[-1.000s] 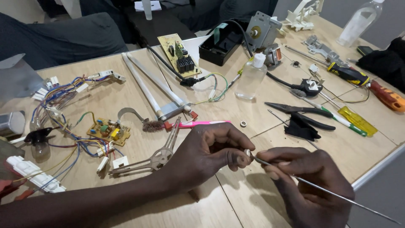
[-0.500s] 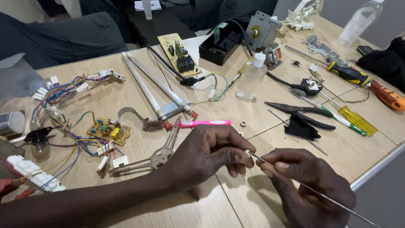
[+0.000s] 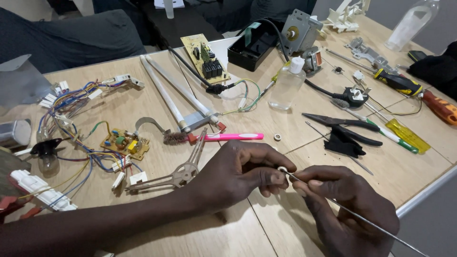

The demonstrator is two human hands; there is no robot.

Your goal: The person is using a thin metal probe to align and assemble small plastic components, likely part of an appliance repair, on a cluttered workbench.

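My left hand [image 3: 240, 173] hovers low over the wooden table [image 3: 157, 109], its thumb and forefinger pinched on a small white ring [image 3: 282, 169]. My right hand [image 3: 350, 209] sits just to its right and grips a long thin metal rod [image 3: 362, 219], whose tip meets the ring. The rod runs down toward the lower right corner. A pink toothbrush [image 3: 223, 137] lies just beyond my left hand, and a metal tong-like part [image 3: 178, 171] rests beside my left wrist.
Black pliers [image 3: 350, 128], yellow-green screwdrivers [image 3: 400, 135], a clear plastic bottle [image 3: 285, 83], two glass tubes [image 3: 173, 97], circuit boards [image 3: 124, 143], coloured wire bundles [image 3: 71, 107], a black box [image 3: 252, 45], a magnetron [image 3: 297, 31] and a plug [image 3: 354, 95] crowd the table. The table edge [image 3: 423, 190] runs at right.
Both hands have stayed together over the same spot; the rod tip has closed onto the small ring between my left fingers, and my right hand has shifted slightly.
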